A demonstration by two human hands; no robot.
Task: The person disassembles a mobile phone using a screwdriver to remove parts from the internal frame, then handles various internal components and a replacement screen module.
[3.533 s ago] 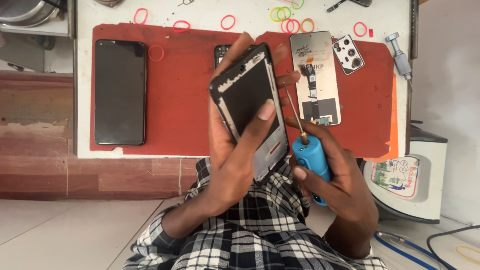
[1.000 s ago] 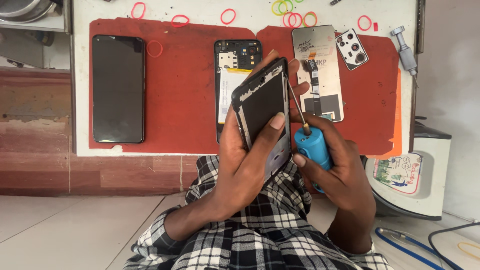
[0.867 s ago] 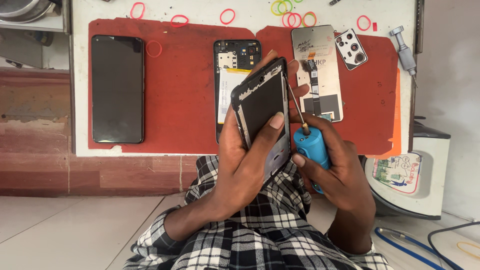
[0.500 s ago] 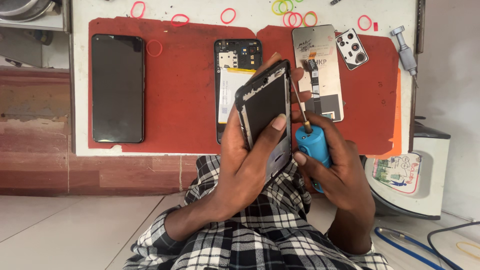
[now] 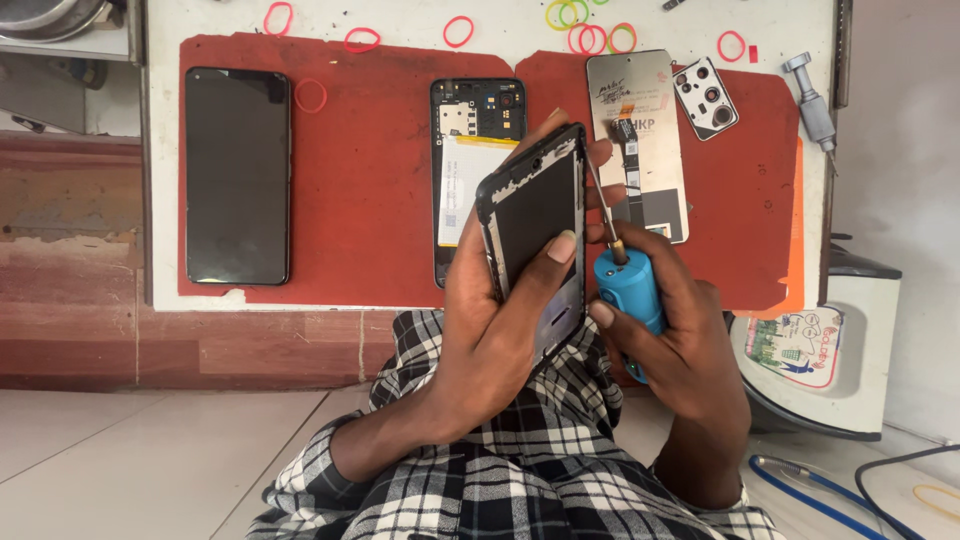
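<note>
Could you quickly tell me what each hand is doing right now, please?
Left hand: closed around a black phone frame, thumb pressed on its face.
Right hand: closed on a blue-handled screwdriver, tip at the frame's right edge.

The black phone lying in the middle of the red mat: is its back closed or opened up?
Opened up. The black phone lies with no back cover: its pale battery and circuit board are exposed. The left hand partly hides its lower end.

Phone frame (image 5: 535, 235) in left hand (image 5: 490, 330), blue screwdriver (image 5: 628, 290) in right hand (image 5: 680, 345), over red mat (image 5: 370, 200).
</note>
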